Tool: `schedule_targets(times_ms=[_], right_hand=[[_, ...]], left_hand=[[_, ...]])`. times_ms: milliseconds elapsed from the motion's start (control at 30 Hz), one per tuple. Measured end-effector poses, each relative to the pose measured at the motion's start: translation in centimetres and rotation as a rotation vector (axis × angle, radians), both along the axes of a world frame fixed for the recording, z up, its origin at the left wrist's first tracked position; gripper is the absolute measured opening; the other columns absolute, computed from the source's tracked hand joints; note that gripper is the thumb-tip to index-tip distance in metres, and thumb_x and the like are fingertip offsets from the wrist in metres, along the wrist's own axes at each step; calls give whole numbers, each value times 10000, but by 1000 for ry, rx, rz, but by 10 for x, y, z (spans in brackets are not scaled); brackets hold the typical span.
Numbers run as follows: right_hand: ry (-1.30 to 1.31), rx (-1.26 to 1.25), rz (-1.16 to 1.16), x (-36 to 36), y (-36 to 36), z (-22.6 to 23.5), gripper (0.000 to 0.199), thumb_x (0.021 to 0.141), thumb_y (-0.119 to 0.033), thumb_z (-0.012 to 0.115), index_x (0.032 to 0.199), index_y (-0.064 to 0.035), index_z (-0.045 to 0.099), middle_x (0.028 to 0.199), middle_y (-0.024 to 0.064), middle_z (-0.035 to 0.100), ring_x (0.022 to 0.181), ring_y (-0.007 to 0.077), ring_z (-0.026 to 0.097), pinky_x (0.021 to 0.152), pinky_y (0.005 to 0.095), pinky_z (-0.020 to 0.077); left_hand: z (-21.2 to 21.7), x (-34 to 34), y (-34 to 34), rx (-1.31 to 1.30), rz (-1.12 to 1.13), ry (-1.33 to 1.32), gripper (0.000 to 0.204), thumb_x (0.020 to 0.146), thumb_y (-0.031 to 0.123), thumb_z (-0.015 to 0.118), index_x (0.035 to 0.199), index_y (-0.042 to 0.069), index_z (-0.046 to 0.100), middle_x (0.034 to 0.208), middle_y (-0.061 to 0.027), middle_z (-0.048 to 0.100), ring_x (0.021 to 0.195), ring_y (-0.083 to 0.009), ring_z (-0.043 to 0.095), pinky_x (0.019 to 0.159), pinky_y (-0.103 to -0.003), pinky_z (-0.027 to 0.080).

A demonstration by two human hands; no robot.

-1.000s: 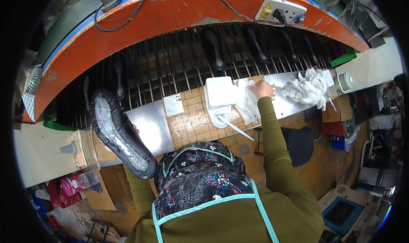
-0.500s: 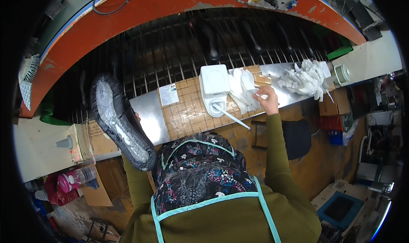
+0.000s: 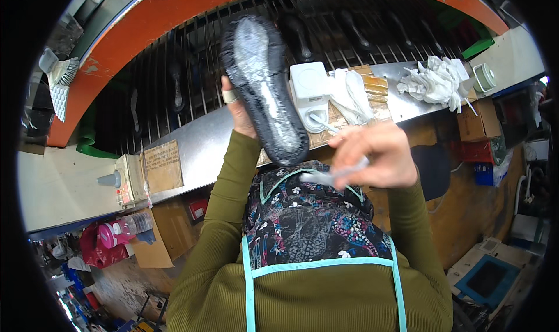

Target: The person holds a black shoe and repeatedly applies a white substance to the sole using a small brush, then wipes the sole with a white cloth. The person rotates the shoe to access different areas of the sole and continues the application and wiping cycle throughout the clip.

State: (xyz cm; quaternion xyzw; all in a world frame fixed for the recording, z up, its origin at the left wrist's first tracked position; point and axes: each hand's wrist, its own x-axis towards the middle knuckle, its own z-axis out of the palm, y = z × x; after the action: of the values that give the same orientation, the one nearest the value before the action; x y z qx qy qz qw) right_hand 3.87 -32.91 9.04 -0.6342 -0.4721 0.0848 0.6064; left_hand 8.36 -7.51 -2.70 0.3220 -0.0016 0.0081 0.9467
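Holding black shoe (image 3: 263, 84) over the table (image 3: 198, 137), underside up; grip of left hand (image 3: 239, 112) curls around its left side. Probably light, firm-bodied, perhaps slick underneath: best taken by the sides. Grip of right hand (image 3: 378, 154) pinches a blurred whitish strip (image 3: 319, 179).

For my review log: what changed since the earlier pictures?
The left hand has carried the black shoe-shaped piece with a silvery sole rightward and away from the body, beside the white plastic box. The right hand has left the flat white sheets and moved toward the body, holding a blurred whitish strip. The box stayed put.
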Motion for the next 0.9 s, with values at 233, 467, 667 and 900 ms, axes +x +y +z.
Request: schedule_targets(times_ms=[233, 467, 667, 900], right_hand=[[171, 22, -122, 54, 42, 26, 209, 742, -48, 800, 871, 10, 646, 802, 23, 658, 754, 68, 625, 635, 210, 503], [-61, 26, -239, 92, 51, 35, 183, 747, -112, 797, 841, -10, 677, 771, -4, 646, 716, 53, 561, 650, 219, 469], [-414, -6, -394, 107, 61, 35, 183, 695, -85, 808, 823, -43, 684, 849, 8, 638, 928, 118, 557, 777, 286, 450], [-570, -45, -638, 116, 75, 21, 409, 641, -222, 826, 987, -99, 646, 1206, 54, 555, 1344, 299, 339, 1150, 491, 172]], left_hand=[[34, -14, -44, 70, -215, -95, 980, 798, 795, 382, 1382, 8, 403, 1371, -176, 464, 1247, -309, 477, 1072, -417, 393], [25, -28, -43, 148, -88, -173, 1033, 750, 781, 519, 1410, 3, 357, 1334, -171, 506, 1179, -256, 555, 1003, -399, 469], [19, -33, -32, 95, -56, -154, 999, 742, 727, 592, 1401, 15, 356, 1316, -166, 512, 1144, -265, 571, 973, -401, 492], [7, -24, -17, 109, -90, -127, 1029, 755, 756, 536, 1455, 49, 273, 1387, -165, 441, 1234, -289, 497, 1038, -430, 440]])
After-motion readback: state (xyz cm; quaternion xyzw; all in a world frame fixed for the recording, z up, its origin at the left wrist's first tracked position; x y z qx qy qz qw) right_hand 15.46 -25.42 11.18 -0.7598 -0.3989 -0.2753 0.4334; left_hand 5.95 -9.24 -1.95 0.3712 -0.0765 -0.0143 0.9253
